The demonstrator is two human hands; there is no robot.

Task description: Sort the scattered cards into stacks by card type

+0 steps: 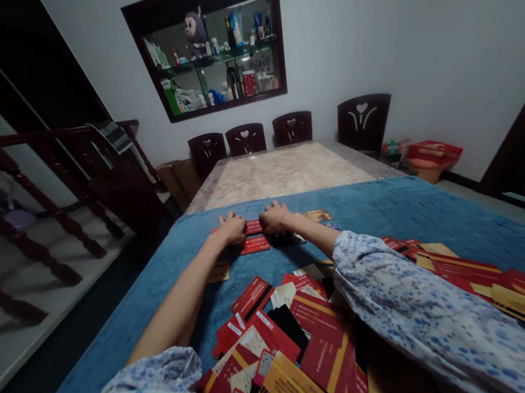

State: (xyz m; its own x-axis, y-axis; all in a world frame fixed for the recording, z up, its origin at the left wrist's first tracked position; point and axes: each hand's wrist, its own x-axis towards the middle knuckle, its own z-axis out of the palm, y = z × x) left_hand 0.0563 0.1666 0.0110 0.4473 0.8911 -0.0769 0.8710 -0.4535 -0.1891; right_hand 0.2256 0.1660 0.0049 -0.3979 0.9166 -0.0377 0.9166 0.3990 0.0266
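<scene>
Both my arms reach far forward over a blue cloth. My left hand and my right hand lie side by side, fingers curled down onto a red card between them. Another red card lies just nearer, with a gold card to the right of my right hand and a tan one under my left forearm. A big loose heap of red, gold and black cards covers the near part of the cloth between my sleeves.
Beyond the cloth the marble tabletop runs to several dark chairs at the wall. A glass wall cabinet hangs above. A dark wooden railing stands at left, a red basin on the floor at right.
</scene>
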